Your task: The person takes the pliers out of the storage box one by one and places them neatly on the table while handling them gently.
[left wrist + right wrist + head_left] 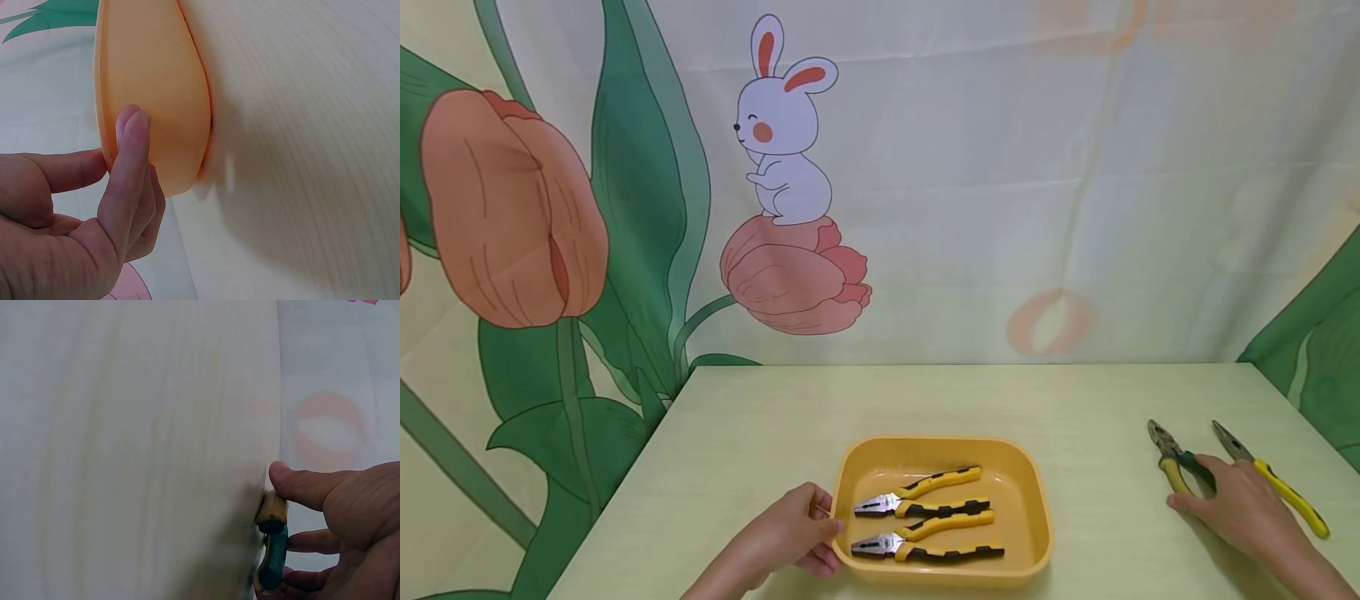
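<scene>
My left hand point(792, 530) pinches the left rim of a yellow plastic tray point(1043, 533), thumb at the rim and fingers along the outer wall point(172, 75). Inside the tray lie two combination pliers, an upper pair point(887, 504) and a lower pair point(891, 546), with yellow-and-black handles and jaws pointing left. At the right, my right hand point(1243, 504) grips worn-headed pliers point(1163, 437) by their yellow and dark green handles. In the right wrist view the thumb sits on the yellow handle point(273, 509) and fingers are at the green handle point(274, 559).
Long-nose pliers point(1243, 450) with yellow handles lie just right of my right hand. The pale wooden table point(760, 433) ends at a cloth backdrop point(955, 208) printed with tulips and a rabbit.
</scene>
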{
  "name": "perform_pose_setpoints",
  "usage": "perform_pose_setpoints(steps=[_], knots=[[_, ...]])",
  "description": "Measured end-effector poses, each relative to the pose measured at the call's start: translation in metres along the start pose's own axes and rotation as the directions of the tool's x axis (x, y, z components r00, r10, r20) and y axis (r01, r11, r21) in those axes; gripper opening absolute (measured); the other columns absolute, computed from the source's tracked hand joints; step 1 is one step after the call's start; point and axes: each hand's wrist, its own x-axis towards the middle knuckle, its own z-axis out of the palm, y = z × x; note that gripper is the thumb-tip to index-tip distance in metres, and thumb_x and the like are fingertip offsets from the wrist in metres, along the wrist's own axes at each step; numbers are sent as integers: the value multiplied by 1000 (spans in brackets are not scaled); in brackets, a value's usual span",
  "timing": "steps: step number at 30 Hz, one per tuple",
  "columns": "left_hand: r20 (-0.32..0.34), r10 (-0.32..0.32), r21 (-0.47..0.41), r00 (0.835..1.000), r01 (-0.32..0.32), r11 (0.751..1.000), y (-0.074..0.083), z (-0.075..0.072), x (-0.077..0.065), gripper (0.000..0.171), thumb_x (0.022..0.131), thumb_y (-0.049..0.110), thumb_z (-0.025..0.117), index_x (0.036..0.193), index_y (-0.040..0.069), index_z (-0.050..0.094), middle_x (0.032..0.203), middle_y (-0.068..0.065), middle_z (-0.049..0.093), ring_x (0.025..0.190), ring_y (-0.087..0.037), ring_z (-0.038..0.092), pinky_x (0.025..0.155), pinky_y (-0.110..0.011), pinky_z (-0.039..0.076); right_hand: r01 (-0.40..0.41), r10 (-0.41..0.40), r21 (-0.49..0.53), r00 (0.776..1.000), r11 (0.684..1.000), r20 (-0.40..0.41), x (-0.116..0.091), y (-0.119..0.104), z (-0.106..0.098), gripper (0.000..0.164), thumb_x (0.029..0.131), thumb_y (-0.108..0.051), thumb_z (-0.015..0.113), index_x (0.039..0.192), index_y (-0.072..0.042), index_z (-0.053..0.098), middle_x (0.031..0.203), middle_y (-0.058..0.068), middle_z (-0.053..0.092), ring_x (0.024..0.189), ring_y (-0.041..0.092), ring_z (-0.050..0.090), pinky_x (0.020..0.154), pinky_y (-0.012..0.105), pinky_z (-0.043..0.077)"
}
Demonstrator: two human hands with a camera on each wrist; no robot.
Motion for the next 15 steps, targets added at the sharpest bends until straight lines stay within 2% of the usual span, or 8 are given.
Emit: perform_pose_setpoints(steps=[15], knots=[[5,14,-10,1000,-14,1000,-3,-1,1,22,101,-2,62,116,-7,46,94,-18,62,66,-22,71,63,-34,64,-30,30,1,999,1000,24,0,-1,0,96,84,-54,81,132,21,46,114,45,52,104,54,51,83,65,50]])
